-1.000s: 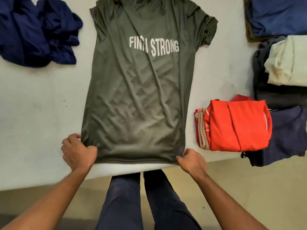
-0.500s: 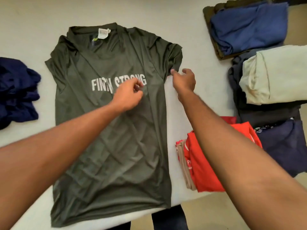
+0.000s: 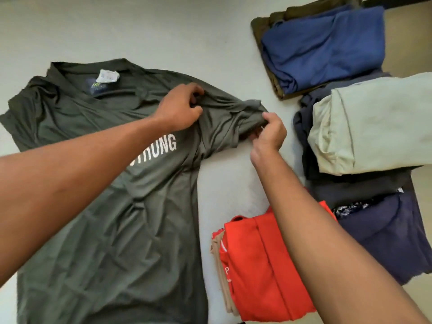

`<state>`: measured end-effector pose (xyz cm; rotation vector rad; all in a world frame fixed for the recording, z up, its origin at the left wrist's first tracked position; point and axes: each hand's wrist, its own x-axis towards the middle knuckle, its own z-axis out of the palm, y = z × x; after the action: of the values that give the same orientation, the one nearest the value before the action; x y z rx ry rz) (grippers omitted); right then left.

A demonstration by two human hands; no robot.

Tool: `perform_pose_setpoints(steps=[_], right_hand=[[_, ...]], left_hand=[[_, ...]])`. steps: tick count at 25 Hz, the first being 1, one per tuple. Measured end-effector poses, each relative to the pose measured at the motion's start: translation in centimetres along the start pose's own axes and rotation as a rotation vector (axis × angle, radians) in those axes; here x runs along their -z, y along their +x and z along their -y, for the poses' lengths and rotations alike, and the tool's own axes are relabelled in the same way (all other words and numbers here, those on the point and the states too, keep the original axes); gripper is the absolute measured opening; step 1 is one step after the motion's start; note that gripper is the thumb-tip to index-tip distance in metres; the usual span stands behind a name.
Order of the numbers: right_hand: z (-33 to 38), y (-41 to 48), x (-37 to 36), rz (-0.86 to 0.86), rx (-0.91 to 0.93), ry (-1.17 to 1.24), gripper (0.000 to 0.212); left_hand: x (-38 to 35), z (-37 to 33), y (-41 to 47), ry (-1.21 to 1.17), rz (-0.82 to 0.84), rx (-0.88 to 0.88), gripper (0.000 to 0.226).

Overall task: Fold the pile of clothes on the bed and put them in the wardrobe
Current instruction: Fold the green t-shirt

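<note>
One dark olive-green T-shirt with white lettering (image 3: 117, 218) lies spread face up on the pale grey bed (image 3: 163, 31), its hem at the near edge. The left hand (image 3: 180, 106) pinches bunched fabric near the shoulder. The right hand (image 3: 268, 134) curls round the sleeve cuff. A folded red garment (image 3: 257, 265), a folded blue garment (image 3: 322, 47) and a folded pale green garment (image 3: 374, 122) lie along the right edge.
</note>
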<state>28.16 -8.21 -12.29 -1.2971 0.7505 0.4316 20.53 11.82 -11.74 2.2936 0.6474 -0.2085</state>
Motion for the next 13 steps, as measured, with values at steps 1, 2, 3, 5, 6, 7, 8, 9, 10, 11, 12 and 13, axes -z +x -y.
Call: perform_pose_setpoints(steps=[1, 2, 3, 5, 6, 7, 8, 9, 10, 11, 12, 13], right_hand=[[-0.1, 0.1, 1.0, 0.049, -0.064, -0.045, 0.004], [-0.2, 0.2, 1.6, 0.113, -0.110, -0.114, 0.012], [-0.3, 0.2, 1.9, 0.175, -0.149, -0.177, 0.023], [-0.1, 0.5, 1.4, 0.231, -0.168, -0.221, 0.036], [0.3, 0.6, 0.8, 0.229, -0.152, -0.226, 0.034], [0.8, 0.5, 0.1, 0.229, -0.122, -0.236, 0.031], [1.1, 0.5, -0.6, 0.229, -0.064, -0.282, 0.028], [1.4, 0.5, -1.0, 0.230, 0.009, -0.354, 0.026], [1.6, 0.6, -1.2, 0.231, 0.095, -0.444, 0.025], [1.7, 0.5, -1.2, 0.227, 0.175, -0.515, 0.026], [1.7, 0.5, -1.0, 0.213, 0.233, -0.550, 0.027], [1.8, 0.8, -0.7, 0.188, 0.253, -0.565, 0.028]], left_hand=[[-0.3, -0.5, 0.6, 0.022, 0.021, -0.022, 0.043], [-0.5, -1.0, 1.1, 0.049, 0.020, -0.042, 0.042], [-0.7, -1.5, 1.7, 0.078, 0.004, -0.057, 0.041], [-0.7, -2.1, 2.7, 0.113, -0.022, -0.075, 0.043], [-0.7, -2.5, 3.2, 0.118, -0.008, -0.081, 0.046], [-0.5, -3.1, 3.7, 0.131, 0.023, -0.090, 0.050], [-0.3, -3.7, 4.2, 0.149, 0.068, -0.101, 0.053], [-0.4, -4.3, 4.7, 0.173, 0.120, -0.113, 0.054], [-0.5, -5.0, 5.1, 0.202, 0.168, -0.126, 0.052], [-0.7, -5.5, 5.4, 0.231, 0.210, -0.125, 0.048], [-1.0, -5.9, 5.7, 0.254, 0.239, -0.118, 0.041], [-1.3, -6.2, 6.0, 0.265, 0.263, -0.109, 0.032]])
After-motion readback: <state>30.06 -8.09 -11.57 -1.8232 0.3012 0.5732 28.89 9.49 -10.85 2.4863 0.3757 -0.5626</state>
